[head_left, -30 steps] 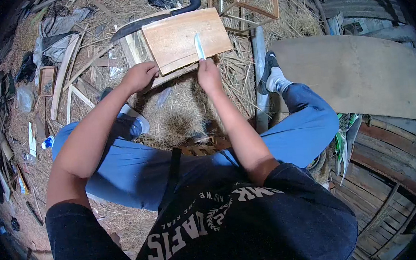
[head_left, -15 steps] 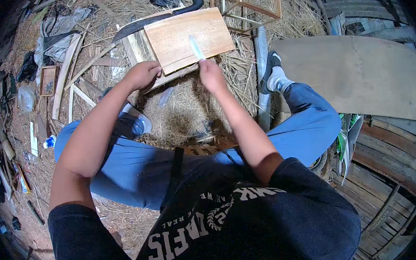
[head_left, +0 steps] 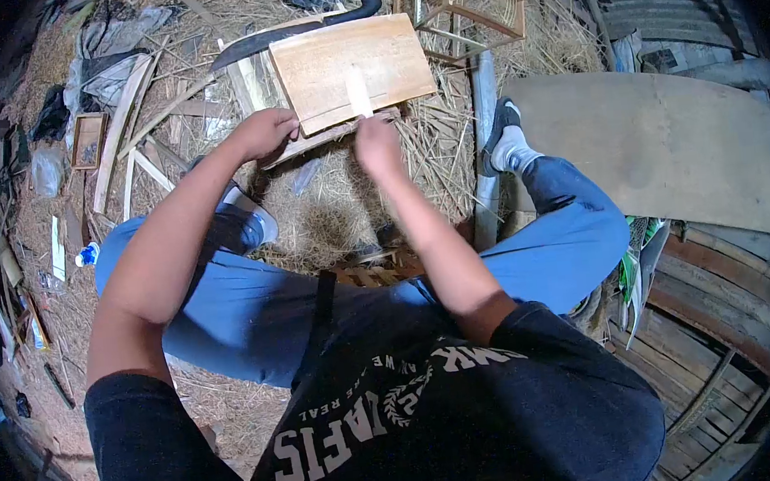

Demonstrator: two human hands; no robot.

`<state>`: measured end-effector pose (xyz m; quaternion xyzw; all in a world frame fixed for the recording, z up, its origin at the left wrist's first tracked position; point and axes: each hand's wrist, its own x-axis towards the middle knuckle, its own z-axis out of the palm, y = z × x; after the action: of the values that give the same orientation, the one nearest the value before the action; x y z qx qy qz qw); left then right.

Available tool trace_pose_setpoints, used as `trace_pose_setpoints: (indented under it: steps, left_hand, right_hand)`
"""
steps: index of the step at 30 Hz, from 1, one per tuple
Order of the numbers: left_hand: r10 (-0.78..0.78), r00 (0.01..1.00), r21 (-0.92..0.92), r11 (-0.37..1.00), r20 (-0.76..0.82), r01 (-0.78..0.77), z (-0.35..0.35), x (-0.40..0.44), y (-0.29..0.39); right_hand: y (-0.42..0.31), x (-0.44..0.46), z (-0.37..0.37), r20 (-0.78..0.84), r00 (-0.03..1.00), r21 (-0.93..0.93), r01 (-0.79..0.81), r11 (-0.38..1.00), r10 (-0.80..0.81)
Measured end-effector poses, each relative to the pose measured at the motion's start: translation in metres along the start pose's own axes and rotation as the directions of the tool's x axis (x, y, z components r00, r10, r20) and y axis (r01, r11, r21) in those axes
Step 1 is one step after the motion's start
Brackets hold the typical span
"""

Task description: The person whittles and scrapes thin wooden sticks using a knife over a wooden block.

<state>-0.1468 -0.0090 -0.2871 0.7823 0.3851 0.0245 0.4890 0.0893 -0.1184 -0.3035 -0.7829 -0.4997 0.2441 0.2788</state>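
A flat light-brown wooden board (head_left: 317,63) lies tilted on pieces of wood in front of me. My left hand (head_left: 268,135) pinches its near left corner. In my right hand (head_left: 378,146), at the board's near edge, is a knife (head_left: 357,91). Its pale blade lies over the board's face, pointing away from me and slightly blurred. The fist hides the handle. Just behind the board rests a machete (head_left: 252,48) with a black curved handle, its blade partly covered by the board.
A slatted wooden frame (head_left: 484,2) stands at the back right. A grey pole (head_left: 483,97) and a large flat sheet (head_left: 648,134) lie to the right. Wood strips (head_left: 120,139), a small wooden box (head_left: 89,141) and straw cover the left side. My legs flank the work spot.
My right hand has shifted slightly left and toward me with the knife, whose blade has turned more upright. My left hand stays at the board's corner.
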Motion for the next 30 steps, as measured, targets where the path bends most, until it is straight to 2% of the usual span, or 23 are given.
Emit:
trace_pose_setpoints:
  steps: [1, 2, 4, 5, 6, 8, 10, 12, 14, 15, 16, 18, 20, 21, 24, 26, 28, 30]
  left_hand:
    - [0.014, 1.000, 0.009, 1.000, -0.005, -0.014, 0.002, 0.000, -0.002]
    - [0.011, 1.000, 0.009, 1.000, -0.002, -0.011, 0.004, -0.001, -0.003]
    - [0.019, 1.000, 0.016, 1.000, -0.001, -0.019, 0.001, 0.000, 0.000]
    - [0.016, 1.000, 0.033, 0.999, 0.007, -0.017, -0.001, -0.001, 0.002]
    - [0.012, 1.000, 0.033, 0.999, 0.005, -0.012, -0.002, 0.000, -0.002]
    - [0.049, 0.999, 0.002, 0.999, -0.021, -0.049, 0.004, 0.003, -0.009]
    - [0.057, 0.998, 0.048, 0.997, -0.007, -0.056, 0.002, 0.002, -0.005]
    - [0.039, 0.999, 0.029, 0.999, -0.009, -0.039, 0.002, 0.002, -0.005]
    - [0.039, 0.999, 0.019, 0.999, -0.015, -0.039, 0.001, 0.000, -0.003]
    - [0.040, 0.999, 0.007, 0.999, -0.023, -0.039, 0.000, 0.000, -0.002]
    - [0.038, 0.999, 0.012, 0.999, -0.023, -0.038, -0.002, 0.000, -0.002]
    - [0.055, 0.998, 0.031, 0.998, -0.027, -0.054, -0.001, 0.000, -0.002]
    - [0.057, 0.998, 0.027, 0.998, -0.033, -0.056, 0.002, -0.001, -0.005]
    - [0.051, 0.998, 0.047, 0.998, -0.030, -0.049, 0.002, -0.001, -0.004]
    - [0.047, 0.998, 0.075, 0.996, -0.030, -0.045, -0.001, -0.003, 0.000]
    - [0.055, 0.998, 0.081, 0.995, -0.030, -0.053, 0.000, -0.003, 0.002]
    - [0.088, 0.992, 0.064, 0.994, -0.086, -0.083, 0.001, -0.005, 0.004]
    - [0.078, 0.995, 0.063, 0.995, -0.058, -0.075, -0.002, -0.006, 0.008]
  right_hand:
    - [-0.018, -0.016, 0.007, -0.008, 0.998, 0.068, -0.055, 0.996, 0.056]
    - [-0.026, -0.017, 0.006, 0.060, 0.997, -0.014, -0.049, 0.999, 0.050]
    - [-0.029, -0.012, -0.009, 0.154, 0.985, 0.005, -0.084, 0.996, 0.082]
    - [-0.027, -0.007, -0.018, 0.195, 0.980, -0.007, -0.048, 0.999, 0.048]
    - [-0.011, 0.002, -0.017, 0.157, 0.987, 0.048, -0.027, 0.998, 0.019]
    - [0.009, 0.017, -0.013, 0.001, 0.987, 0.083, -0.159, 0.984, 0.160]
    - [-0.019, 0.000, -0.016, -0.030, 0.988, 0.071, -0.149, 0.986, 0.151]
    - [-0.041, -0.025, 0.004, 0.073, 0.997, 0.115, -0.029, 0.993, 0.021]
    - [-0.044, -0.031, 0.022, 0.132, 0.991, 0.064, 0.008, 0.998, -0.016]
    - [-0.051, -0.030, 0.012, 0.199, 0.978, 0.068, -0.068, 0.995, 0.053]
    - [-0.051, -0.027, 0.004, 0.215, 0.976, 0.077, -0.034, 0.996, 0.017]
    - [-0.029, -0.015, 0.002, 0.136, 0.991, 0.111, -0.011, 0.994, -0.004]
    - [-0.010, 0.002, -0.010, 0.008, 0.997, 0.023, -0.076, 0.997, 0.076]
    - [-0.005, 0.009, -0.017, -0.031, 0.992, 0.057, -0.118, 0.991, 0.120]
    - [-0.004, 0.013, -0.023, -0.079, 0.988, -0.019, -0.135, 0.991, 0.133]
    - [-0.015, -0.005, -0.011, -0.022, 0.997, 0.021, -0.069, 0.997, 0.069]
    - [-0.042, -0.022, -0.003, 0.086, 0.992, 0.024, -0.091, 0.996, 0.089]
    - [-0.048, -0.018, -0.010, 0.160, 0.980, -0.059, -0.105, 0.993, 0.114]
